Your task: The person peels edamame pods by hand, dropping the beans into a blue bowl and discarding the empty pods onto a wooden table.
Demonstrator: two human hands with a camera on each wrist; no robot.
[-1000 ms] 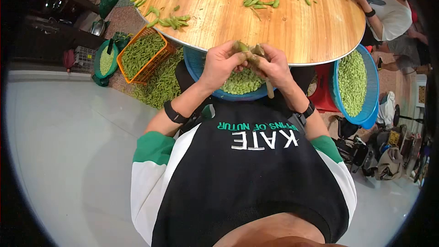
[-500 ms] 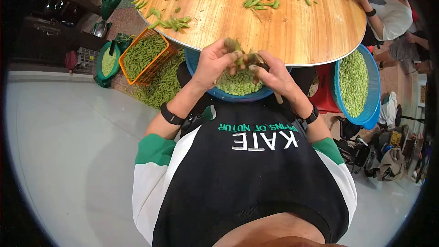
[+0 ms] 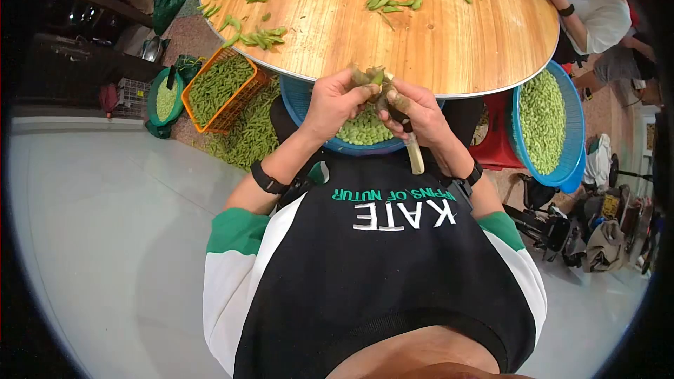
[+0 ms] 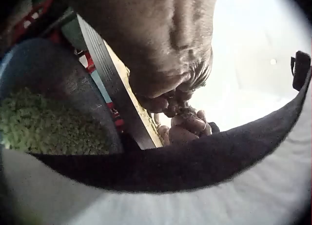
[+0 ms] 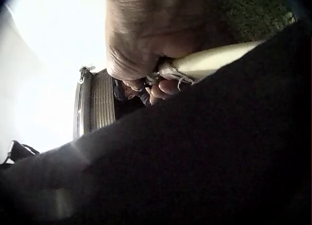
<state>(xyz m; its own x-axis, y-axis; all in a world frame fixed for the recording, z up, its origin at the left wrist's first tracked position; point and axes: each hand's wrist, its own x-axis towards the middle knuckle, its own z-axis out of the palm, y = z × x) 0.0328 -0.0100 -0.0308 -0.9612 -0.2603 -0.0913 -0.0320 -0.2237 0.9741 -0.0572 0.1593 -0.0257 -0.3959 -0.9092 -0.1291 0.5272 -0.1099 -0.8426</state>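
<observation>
Both hands meet over a blue basin of shelled green beans, close to the table's near edge. My left hand pinches a green pod between thumb and fingers. In my right hand is a tool with a pale handle, which sticks out below the palm toward the body; its working end is hidden by the fingers. The right wrist view shows the same pale handle under the palm. The left wrist view shows the left hand with its fingertips against the other hand's.
Loose pods lie in groups on the round wooden table. An orange crate of pods stands at the left beside a heap of pods. At the right are a blue basket of beans and another person.
The hands, apart half a second ago, have come together at the pod. The right hand has turned, so more of the pale handle shows. The view has shifted slightly.
</observation>
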